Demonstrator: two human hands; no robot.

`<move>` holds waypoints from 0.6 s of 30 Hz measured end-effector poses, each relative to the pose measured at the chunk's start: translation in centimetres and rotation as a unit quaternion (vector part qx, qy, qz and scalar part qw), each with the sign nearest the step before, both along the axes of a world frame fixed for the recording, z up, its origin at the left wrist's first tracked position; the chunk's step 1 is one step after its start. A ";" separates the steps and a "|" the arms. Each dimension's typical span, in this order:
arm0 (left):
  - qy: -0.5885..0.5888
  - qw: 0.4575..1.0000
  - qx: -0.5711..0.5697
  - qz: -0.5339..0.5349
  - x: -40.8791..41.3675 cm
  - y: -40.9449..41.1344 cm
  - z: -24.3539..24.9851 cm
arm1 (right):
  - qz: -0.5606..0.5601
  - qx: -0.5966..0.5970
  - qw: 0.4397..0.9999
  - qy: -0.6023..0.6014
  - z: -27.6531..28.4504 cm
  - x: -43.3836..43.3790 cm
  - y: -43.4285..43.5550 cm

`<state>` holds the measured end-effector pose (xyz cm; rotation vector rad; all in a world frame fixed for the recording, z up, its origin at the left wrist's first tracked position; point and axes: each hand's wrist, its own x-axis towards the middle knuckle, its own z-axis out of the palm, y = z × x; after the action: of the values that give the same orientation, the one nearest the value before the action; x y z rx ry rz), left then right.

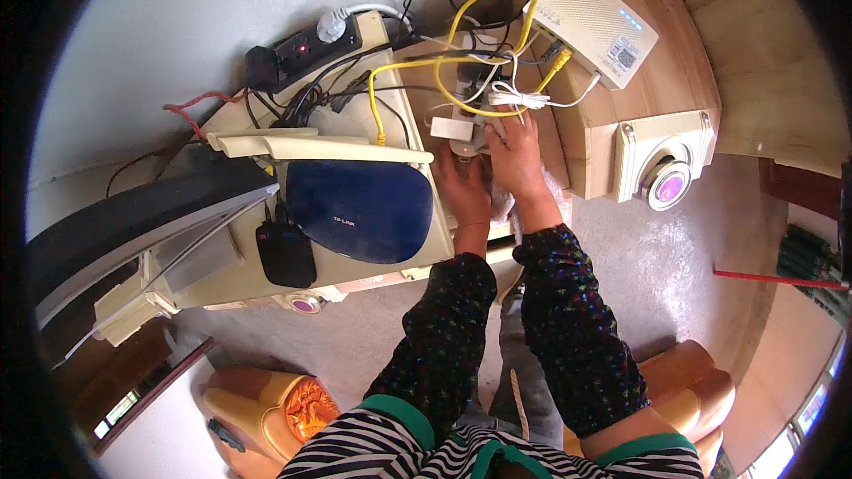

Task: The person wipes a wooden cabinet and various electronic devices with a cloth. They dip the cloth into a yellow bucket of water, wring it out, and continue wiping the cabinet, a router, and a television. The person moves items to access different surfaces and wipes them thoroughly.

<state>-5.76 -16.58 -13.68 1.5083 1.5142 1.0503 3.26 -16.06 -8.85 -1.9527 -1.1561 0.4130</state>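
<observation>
My left hand is at the near end of a white power strip, its fingertips partly hidden beneath it. Beside it, my right hand reaches over the strip's right side, with a greyish cloth under and between the hands; which hand holds the cloth I cannot tell. A white plug-in adapter sits at the strip's left. Just above my right hand lies a bundled white cable. A yellow network cable loops over the strip and runs to a white modem with blue lights.
At left are a dark blue router with cream antennas, a black box, a black power strip with plugs, and a thin screen. A wooden cabinet with a round-knobbed fitting stands at right.
</observation>
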 end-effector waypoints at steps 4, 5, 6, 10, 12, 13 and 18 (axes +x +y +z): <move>0.017 0.999 0.026 0.008 -0.1 0.1 0.2 | 0.024 0.000 0.994 -0.106 0.5 -1.5 0.0; 0.020 0.999 0.043 0.006 -0.1 0.1 0.2 | 0.022 -0.014 0.994 -0.104 0.6 -2.0 -0.2; 0.025 0.999 0.028 0.016 0.0 0.2 0.1 | 0.019 -0.024 0.994 -0.103 0.9 -2.4 -0.2; 0.038 0.997 0.062 -0.025 -0.6 0.3 -0.4 | 0.049 -0.068 0.984 -0.158 1.5 -4.5 -2.3; 0.012 0.998 0.050 -0.048 -1.0 0.2 -0.8 | 0.057 -0.091 0.969 -0.224 1.7 -5.7 -3.0; -0.014 0.998 0.032 -0.060 -1.2 0.1 -1.1 | 0.073 -0.096 0.973 -0.198 1.8 -5.6 -3.1; -0.148 0.981 -0.082 -0.098 -3.8 -0.5 -2.8 | 0.166 -0.112 0.971 -0.132 3.4 -5.4 -2.7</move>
<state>-9.60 -17.08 -16.50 1.2929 1.1894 0.9588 -2.13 -18.76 -5.41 -2.0533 -1.6837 0.4862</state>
